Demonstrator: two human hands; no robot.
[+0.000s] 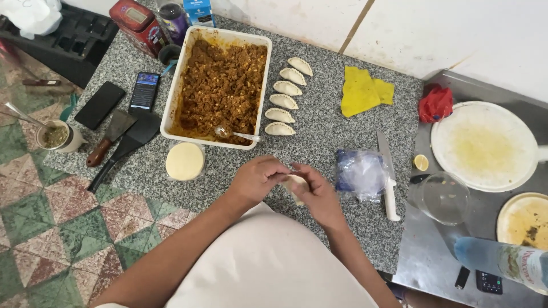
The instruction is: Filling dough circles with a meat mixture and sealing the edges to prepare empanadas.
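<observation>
Both my hands meet over the front of the granite counter (319, 137). My left hand (258, 179) and my right hand (318, 197) pinch a pale folded dough turnover (295, 185) between them; most of it is hidden by my fingers. Behind them stands a white rectangular tray (171, 100) of brown minced filling (220, 85) with a spoon (237, 134) in it. Several finished turnovers (285, 97) lie in a row right of the tray. A stack of round dough discs (185, 161) sits left of my left hand.
A knife with a white handle (388, 177) and a clear plastic bag (359, 171) lie right of my hands. A yellow cloth (362, 90), two phones (144, 91), a spatula (123, 148), a scraper, a cup (57, 137), a glass bowl (442, 197), round plates (485, 145) and a bottle (505, 259) surround.
</observation>
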